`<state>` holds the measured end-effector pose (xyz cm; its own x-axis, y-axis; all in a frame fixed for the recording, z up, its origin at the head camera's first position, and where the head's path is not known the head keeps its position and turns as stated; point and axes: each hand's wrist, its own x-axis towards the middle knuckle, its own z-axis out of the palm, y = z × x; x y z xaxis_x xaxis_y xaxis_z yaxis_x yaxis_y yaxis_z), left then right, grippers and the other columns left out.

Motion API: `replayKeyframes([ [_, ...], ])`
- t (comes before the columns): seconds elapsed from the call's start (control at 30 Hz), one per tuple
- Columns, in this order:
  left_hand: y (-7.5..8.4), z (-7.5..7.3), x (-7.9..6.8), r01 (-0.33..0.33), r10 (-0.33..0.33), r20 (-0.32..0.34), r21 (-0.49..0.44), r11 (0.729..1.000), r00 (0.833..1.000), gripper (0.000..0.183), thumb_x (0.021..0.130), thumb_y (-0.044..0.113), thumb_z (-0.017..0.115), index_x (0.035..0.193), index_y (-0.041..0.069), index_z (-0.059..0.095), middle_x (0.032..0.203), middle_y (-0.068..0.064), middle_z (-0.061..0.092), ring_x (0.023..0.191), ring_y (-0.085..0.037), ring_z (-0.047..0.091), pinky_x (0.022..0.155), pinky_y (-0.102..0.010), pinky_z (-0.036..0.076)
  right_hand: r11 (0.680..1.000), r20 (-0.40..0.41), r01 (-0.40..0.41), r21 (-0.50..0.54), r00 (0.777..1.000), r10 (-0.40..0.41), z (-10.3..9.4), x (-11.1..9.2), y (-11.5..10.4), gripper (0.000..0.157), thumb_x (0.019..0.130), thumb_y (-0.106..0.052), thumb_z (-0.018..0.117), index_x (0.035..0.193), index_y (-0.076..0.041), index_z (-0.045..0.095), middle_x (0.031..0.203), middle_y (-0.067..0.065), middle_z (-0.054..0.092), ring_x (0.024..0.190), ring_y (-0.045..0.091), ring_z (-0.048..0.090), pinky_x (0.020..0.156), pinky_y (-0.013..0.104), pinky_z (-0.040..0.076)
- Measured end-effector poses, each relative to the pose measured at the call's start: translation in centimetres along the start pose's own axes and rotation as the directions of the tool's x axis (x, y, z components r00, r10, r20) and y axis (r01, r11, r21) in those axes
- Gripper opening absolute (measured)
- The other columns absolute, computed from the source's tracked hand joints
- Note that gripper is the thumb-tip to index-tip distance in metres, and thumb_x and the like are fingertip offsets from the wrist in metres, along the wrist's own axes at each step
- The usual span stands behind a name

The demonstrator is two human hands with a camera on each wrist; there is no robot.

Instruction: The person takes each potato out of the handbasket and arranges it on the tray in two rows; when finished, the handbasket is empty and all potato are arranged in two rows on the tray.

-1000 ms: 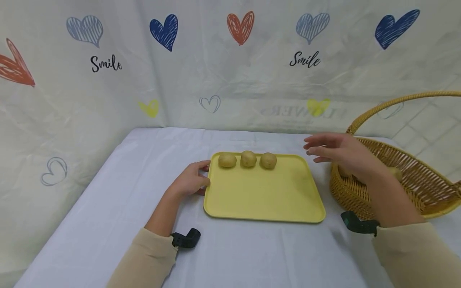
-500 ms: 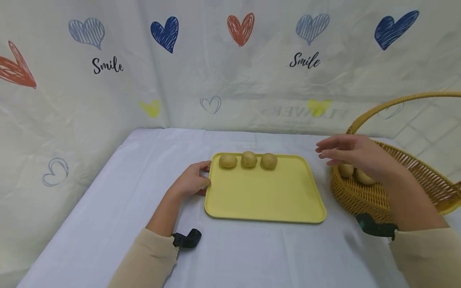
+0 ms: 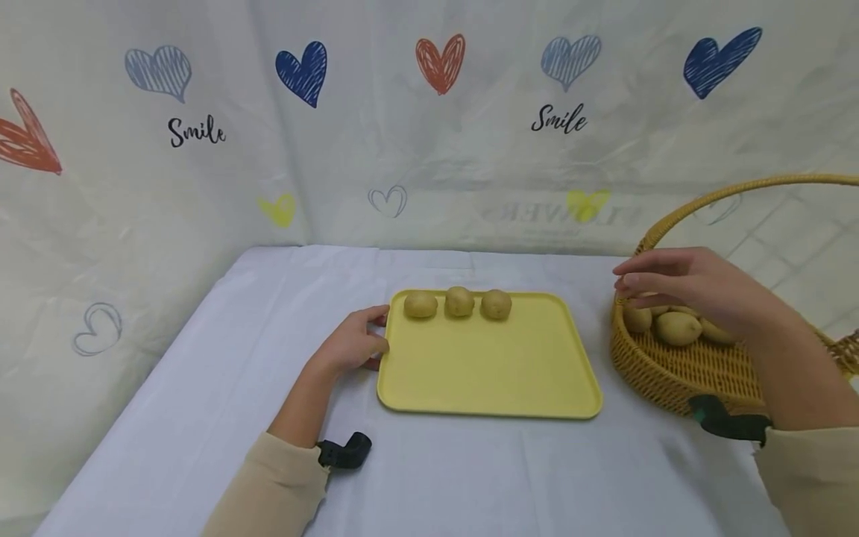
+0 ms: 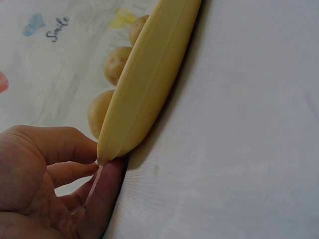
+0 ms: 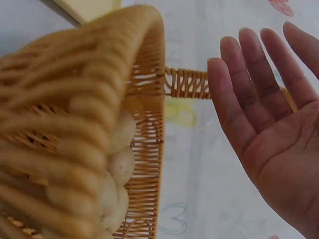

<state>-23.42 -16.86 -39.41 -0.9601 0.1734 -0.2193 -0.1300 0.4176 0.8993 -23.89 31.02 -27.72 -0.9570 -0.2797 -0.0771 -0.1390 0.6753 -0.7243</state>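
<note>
A yellow tray [image 3: 490, 373] lies on the white-covered table, with three potatoes in a row along its far edge: a left potato [image 3: 420, 304], a middle potato [image 3: 459, 302] and a right potato [image 3: 496, 304]. My left hand [image 3: 352, 339] holds the tray's left rim; the left wrist view shows finger and thumb [image 4: 107, 186] meeting at the rim. Over the near-left part of a wicker basket [image 3: 644, 373] hovers my right hand [image 3: 705, 287], its palm bare and fingers fairly straight in the right wrist view. Several potatoes [image 3: 678, 328] lie inside the basket, partly hidden by the hand.
The basket's tall arched handle [image 3: 738, 190] rises behind my right hand. A white curtain [image 3: 403, 149] printed with hearts and "Smile" hangs behind the table. White tablecloth [image 3: 456, 477] stretches in front of the tray.
My right hand has moved rightward, from the space between tray and basket to over the basket, showing more potatoes inside. The left hand stays at the tray's rim.
</note>
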Motion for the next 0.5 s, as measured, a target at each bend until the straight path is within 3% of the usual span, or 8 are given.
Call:
replayKeyframes([
  [0.13,-0.1,0.0,-0.1,0.002,-0.002,0.003,-0.004,1.000,1.000,0.081,0.085,-0.004,0.058,0.162,0.008,0.034,0.149,-0.014,0.046,0.095,-0.021,0.060,0.072,-0.036,0.064,1.000,-0.010,0.021,-0.010,1.000,-0.021,-0.7,-0.4,0.3,0.047,0.105,-0.034,0.059,0.140,-0.003,0.059,0.117,-0.009,0.074,0.103,0.007,0.072,0.084,0.024,0.061],
  [0.27,-0.1,0.0,-0.1,0.005,-0.005,-0.001,-0.005,1.000,1.000,0.081,0.085,-0.004,0.058,0.162,0.009,0.034,0.148,-0.013,0.047,0.095,-0.021,0.061,0.072,-0.035,0.064,0.999,-0.022,-0.012,-0.041,1.000,0.011,-1.7,-0.4,0.9,0.051,0.104,-0.040,0.059,0.142,-0.005,0.058,0.116,-0.014,0.072,0.102,0.010,0.073,0.084,0.025,0.060],
  [0.5,0.0,0.0,-0.1,-0.005,0.005,0.002,-0.001,1.000,1.000,0.082,0.084,-0.005,0.057,0.162,0.008,0.034,0.147,-0.014,0.047,0.091,-0.020,0.060,0.072,-0.035,0.064,0.996,-0.007,-0.026,-0.080,1.000,0.026,-2.8,-0.1,2.0,0.053,0.105,-0.039,0.057,0.145,-0.005,0.055,0.116,-0.019,0.070,0.103,0.002,0.070,0.084,0.023,0.060],
])
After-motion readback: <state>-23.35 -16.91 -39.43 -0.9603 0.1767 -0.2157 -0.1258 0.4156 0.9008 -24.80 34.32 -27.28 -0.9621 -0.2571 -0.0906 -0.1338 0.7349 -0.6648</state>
